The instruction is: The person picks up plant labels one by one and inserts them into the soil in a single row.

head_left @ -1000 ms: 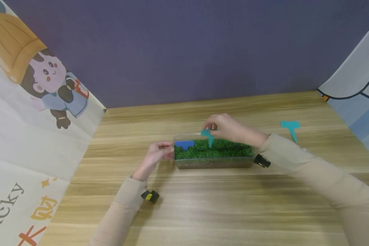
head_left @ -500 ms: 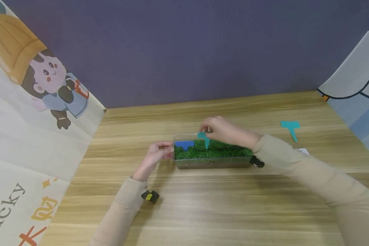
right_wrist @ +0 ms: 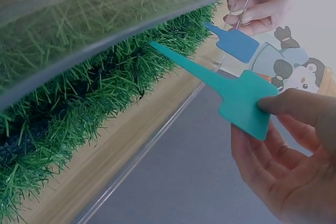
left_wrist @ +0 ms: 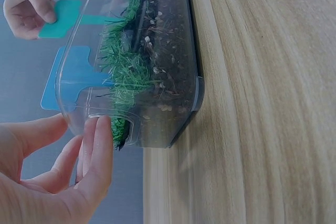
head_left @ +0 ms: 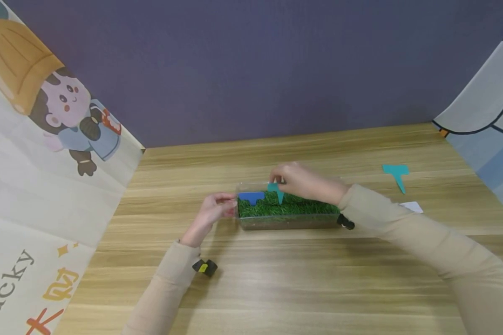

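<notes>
A clear plastic box (head_left: 291, 223) holds dark soil with a layer of green artificial grass (right_wrist: 79, 114) on top. My right hand (head_left: 303, 180) pinches the broad head of a teal T-shaped plant label (right_wrist: 247, 103) between thumb and fingers. The label's pointed tip meets the grass in the right wrist view. Left of it, a blue plant label (left_wrist: 79, 77) stands with its stem down in the grass. My left hand (left_wrist: 58, 177) rests its extended fingertips against the box's left end and upper corner.
On the wooden table (head_left: 276, 279), a second teal plant label (head_left: 396, 172) lies at the right. A white piece (head_left: 412, 206) shows partly behind the right sleeve. A dark panel (head_left: 255, 70) rises behind the table, with printed sheets at both sides.
My right hand has moved slightly left and down with the teal plant label, bringing its tip to the grass. More of the white piece shows. My left hand has stayed put.
</notes>
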Available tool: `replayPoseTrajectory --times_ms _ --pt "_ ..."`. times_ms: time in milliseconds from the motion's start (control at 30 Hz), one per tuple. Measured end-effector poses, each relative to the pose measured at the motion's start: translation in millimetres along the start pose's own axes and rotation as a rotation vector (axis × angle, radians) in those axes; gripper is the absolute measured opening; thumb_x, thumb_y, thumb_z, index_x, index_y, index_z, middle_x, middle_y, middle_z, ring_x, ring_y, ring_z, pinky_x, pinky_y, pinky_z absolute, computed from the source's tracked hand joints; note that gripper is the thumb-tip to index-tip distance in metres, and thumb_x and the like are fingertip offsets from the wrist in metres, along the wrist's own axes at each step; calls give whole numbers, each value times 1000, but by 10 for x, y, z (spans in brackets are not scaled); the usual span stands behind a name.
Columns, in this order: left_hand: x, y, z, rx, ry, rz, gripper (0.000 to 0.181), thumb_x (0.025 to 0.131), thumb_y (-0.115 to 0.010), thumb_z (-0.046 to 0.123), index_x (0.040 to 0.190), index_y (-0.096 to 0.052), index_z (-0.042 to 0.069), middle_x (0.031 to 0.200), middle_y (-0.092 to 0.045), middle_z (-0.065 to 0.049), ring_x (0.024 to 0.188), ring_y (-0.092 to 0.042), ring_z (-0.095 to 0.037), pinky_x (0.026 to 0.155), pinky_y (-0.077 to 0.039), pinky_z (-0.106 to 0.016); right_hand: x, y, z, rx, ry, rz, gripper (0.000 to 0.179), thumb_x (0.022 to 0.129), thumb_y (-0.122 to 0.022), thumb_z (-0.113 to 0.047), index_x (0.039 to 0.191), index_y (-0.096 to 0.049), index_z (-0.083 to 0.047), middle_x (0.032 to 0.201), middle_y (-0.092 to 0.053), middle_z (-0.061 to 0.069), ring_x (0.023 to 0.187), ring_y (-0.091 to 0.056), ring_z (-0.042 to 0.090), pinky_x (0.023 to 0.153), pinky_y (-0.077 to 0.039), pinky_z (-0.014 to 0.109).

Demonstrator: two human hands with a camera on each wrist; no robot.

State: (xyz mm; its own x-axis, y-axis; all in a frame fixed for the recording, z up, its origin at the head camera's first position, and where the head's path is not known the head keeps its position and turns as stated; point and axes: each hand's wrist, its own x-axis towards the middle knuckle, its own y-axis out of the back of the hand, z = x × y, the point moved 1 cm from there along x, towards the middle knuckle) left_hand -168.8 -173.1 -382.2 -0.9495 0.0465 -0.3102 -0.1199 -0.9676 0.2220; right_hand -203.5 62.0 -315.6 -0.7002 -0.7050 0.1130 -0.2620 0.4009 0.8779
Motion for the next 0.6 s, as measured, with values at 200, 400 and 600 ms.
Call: replayPoseTrajectory --times_ms 200,400,600 --pt "3 2 -2 -3 -1 -1 31 82 -56 0 112 -52 -5 91 -58 -12 69 -58 -15 77 -52 -34 9 -17 -31 -22 -7 -19 17 78 -58 2 91 -64 -6 81 -61 3 67 -54 11 62 -49 21" --pt "3 3 3 -5 -2 1 31 82 -56 0 112 -52 -6 90 -58 -11 69 -58 -15 77 -52 -35 10 -57 -23 -37 7 -8 15 77 -59 2 89 -64 -6 81 -62 3 69 -55 11 63 -50 20" --pt "-3 4 8 -2 -5 -7 31 82 -56 0 112 -52 -6 90 -58 -11 70 -58 -15 76 -53 -33 6 -78 -16 -46 27 -15 16 76 -58 5 89 -63 -5 80 -62 4 69 -56 11 63 -50 19"
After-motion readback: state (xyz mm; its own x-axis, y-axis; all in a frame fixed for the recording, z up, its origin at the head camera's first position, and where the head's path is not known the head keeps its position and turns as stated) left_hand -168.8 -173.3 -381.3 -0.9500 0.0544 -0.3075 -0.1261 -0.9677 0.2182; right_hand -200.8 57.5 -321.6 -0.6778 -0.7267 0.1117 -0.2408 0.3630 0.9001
